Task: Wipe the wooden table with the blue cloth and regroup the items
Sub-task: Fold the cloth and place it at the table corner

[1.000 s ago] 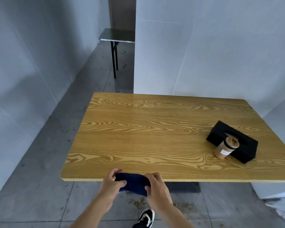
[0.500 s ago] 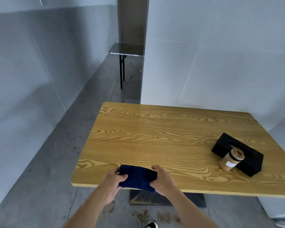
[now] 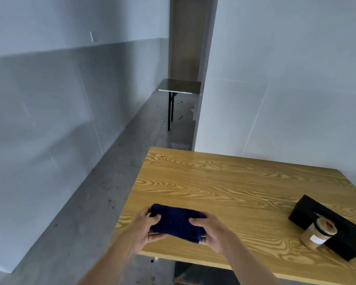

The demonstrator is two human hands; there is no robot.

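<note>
A folded dark blue cloth is held between both hands just over the near left part of the wooden table. My left hand grips its left end and my right hand grips its right end, fingers curled over the top. At the table's right side lies a black box with a slot in its top. A clear jar of brown powder with a white label stands against the box's near side.
White partition walls stand behind the table and along the left. A grey floor corridor runs on the left towards a small metal side table with black legs. The wooden table's near edge is close to my body.
Both hands have carried the cloth forward from the table's near edge to over the tabletop. The camera has tilted up and turned left. The box and jar have not moved.
</note>
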